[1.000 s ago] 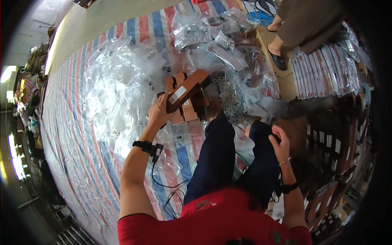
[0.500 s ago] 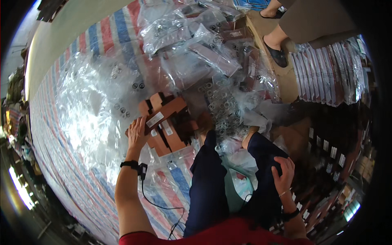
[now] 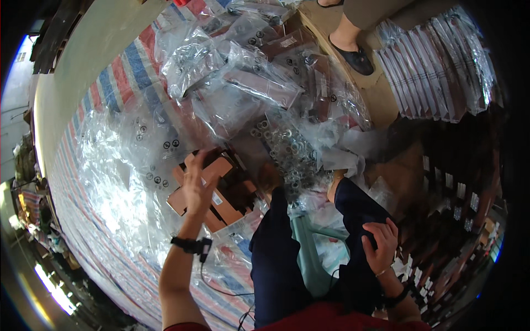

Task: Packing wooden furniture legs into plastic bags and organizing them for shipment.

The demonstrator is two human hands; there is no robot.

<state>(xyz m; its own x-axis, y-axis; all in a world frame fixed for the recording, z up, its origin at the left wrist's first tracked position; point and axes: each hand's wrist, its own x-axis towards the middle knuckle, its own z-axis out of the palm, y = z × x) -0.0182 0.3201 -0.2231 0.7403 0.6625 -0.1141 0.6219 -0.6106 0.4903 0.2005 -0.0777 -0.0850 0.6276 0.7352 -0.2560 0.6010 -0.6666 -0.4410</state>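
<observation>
Since half a second back, the left hand point(image 3: 197, 185) has lifted off the brown cards point(image 3: 218, 190) and now hovers over them, fingers spread.

Nearest, the right hand point(image 3: 380, 245) rests loosely curled on the dark trouser knee point(image 3: 356, 220), holding nothing, likely parked while the other hand works. The left hand's grip is released; it hangs just above the stack, which lies on the striped floor sheet point(image 3: 118, 71) between the knees and the plastic, within easy reach. These cards are flat, brown, cut like folded packaging, each with a small pale label. Clear plastic bags point(image 3: 138, 160) spread to the left; beyond them lie more bagged brown items point(image 3: 259, 88), and farthest off another person's foot in a dark shoe point(image 3: 356, 55).
</observation>
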